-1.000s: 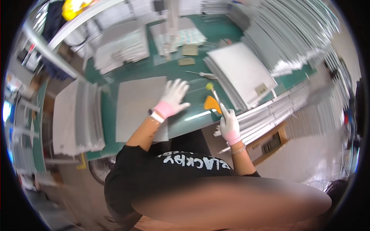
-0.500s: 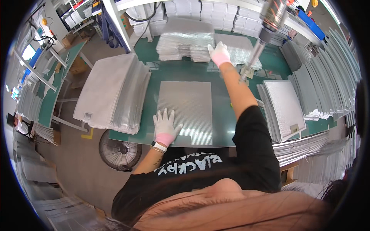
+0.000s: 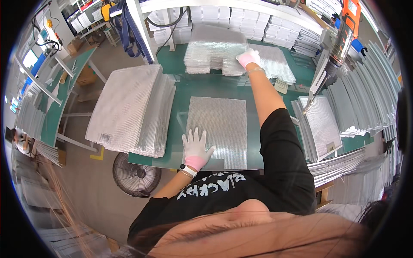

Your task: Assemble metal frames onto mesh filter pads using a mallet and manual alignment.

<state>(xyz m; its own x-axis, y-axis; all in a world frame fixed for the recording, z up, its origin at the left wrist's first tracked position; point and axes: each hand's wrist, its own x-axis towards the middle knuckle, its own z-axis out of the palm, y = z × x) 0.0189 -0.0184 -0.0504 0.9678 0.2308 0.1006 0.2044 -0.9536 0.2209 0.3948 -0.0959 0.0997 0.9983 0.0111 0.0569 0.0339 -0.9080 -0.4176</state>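
Note:
My left hand, in a white glove with a pink cuff, lies flat with its fingers spread on a silvery mesh sheet at the table's near edge. My right arm stretches to the back of the table. There my right hand, gloved alike, is at the right edge of a tall stack of clear-looking mesh sheets, beside a lower stack. Its fingers are curled in, and whatever they pinch is hidden.
A thick stack of mesh panels stands on the left of the green table. Framed panels lean at the right, beneath an orange-and-black power tool. A fan is on the floor at the left.
My right hand has gone from spread fingers to curled ones at the back stack's edge. My left hand stays flat on the sheet. The whole view has shifted slightly.

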